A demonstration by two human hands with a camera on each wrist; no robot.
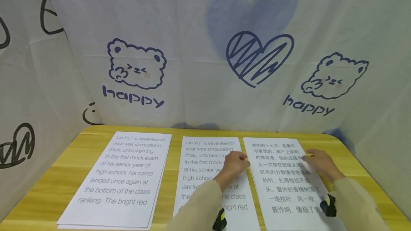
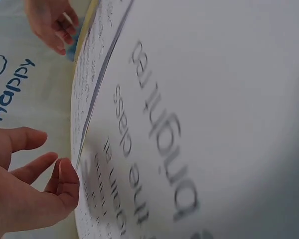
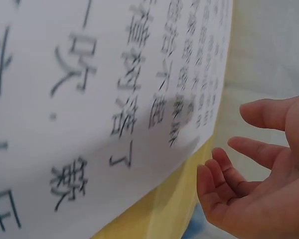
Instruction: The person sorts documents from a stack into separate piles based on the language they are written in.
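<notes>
Three lots of printed white paper lie side by side. My left hand (image 1: pixel 232 167) is over the right edge of the middle English sheet (image 1: pixel 196 170), close to the gap beside the Chinese sheet (image 1: pixel 279 188). In the left wrist view its thumb and index finger stand apart and the other fingers bend loosely, with nothing between them. At the right edge of the Chinese sheet is my right hand (image 1: pixel 322 165), fingers loosely bent. The right wrist view shows this hand (image 3: pixel 261 169) holding nothing, apart from the paper's edge.
On the left lies another English stack (image 1: pixel 118 174), its lower sheets peeking out at the edge. All the paper rests on a yellow wood-grain table (image 1: pixel 41 188). Behind and beside it hangs a white cloth (image 1: pixel 192 81) with bear and heart drawings.
</notes>
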